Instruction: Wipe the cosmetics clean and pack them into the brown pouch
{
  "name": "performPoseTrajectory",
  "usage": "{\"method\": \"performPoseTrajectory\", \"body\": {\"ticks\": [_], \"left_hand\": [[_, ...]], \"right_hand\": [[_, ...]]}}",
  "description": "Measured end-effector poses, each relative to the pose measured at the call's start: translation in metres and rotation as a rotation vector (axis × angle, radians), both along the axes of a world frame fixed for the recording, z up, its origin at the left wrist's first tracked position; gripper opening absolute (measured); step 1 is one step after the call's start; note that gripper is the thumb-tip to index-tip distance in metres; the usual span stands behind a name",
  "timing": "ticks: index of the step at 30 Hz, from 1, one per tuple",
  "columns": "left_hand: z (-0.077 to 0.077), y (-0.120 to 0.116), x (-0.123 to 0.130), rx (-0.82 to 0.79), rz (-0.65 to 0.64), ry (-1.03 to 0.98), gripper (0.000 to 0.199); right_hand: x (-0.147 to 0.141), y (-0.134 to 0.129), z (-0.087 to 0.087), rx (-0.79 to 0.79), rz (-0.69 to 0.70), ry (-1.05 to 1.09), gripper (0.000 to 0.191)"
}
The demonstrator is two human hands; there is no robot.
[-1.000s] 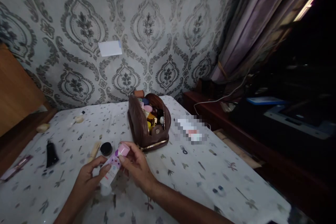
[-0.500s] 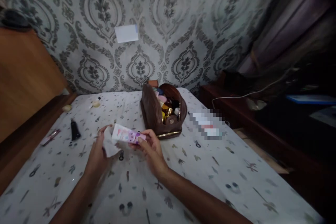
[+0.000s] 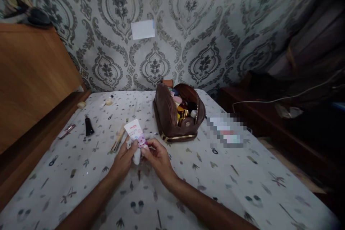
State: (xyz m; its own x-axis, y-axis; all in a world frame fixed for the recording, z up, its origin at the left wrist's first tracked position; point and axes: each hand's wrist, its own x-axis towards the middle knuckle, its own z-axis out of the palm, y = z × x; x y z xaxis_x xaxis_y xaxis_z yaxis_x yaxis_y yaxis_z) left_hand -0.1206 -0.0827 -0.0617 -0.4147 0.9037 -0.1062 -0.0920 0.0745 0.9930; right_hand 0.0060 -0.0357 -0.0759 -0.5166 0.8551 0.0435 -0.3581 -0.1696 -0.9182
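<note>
A white squeeze tube [image 3: 133,128] with pink lettering and a purple cartoon figure is tilted up between my hands. My right hand [image 3: 160,159] grips its lower, purple end with thumb and fingers. A crumpled white wipe [image 3: 137,156] is closed in my left hand [image 3: 124,158], whose thumb presses against the tube's side. Just beyond my left hand lie slim beige and dark items [image 3: 118,139], partly hidden by it. To the right stands a brown zip bag [image 3: 164,113], open, with several cosmetic items [image 3: 184,112] inside.
A black tube [image 3: 88,126], a pinkish slim item [image 3: 66,131] and small pale items [image 3: 108,101] lie on the left of the patterned sheet [image 3: 151,194]. A blurred-out flat object [image 3: 228,129] rests at right. A wooden panel [image 3: 35,79] borders the left; a white cable [image 3: 269,101] runs at right.
The tube has turned from nearly level to more upright. My left hand has come closer with the wipe, now against the tube's lower part. The view has shifted left.
</note>
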Motion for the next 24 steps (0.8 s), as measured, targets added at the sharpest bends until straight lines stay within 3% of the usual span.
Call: {"method": "performPoseTrajectory", "body": {"ticks": [7, 11, 18, 24], "left_hand": [[0.016, 0.000, 0.002, 0.028, 0.032, -0.236, 0.075], [0.016, 0.000, -0.002, 0.048, 0.024, -0.309, 0.070], [0.012, -0.004, 0.000, -0.054, 0.193, -0.071, 0.048], [0.023, -0.001, -0.007, -0.032, 0.255, -0.030, 0.053]], "right_hand": [[-0.001, -0.003, -0.002, -0.231, 0.257, 0.092, 0.044], [-0.006, -0.008, -0.010, -0.288, 0.361, 0.145, 0.052], [-0.012, -0.015, -0.017, -0.248, 0.375, 0.034, 0.072], [-0.006, -0.016, -0.014, -0.154, 0.457, -0.014, 0.063]]}}
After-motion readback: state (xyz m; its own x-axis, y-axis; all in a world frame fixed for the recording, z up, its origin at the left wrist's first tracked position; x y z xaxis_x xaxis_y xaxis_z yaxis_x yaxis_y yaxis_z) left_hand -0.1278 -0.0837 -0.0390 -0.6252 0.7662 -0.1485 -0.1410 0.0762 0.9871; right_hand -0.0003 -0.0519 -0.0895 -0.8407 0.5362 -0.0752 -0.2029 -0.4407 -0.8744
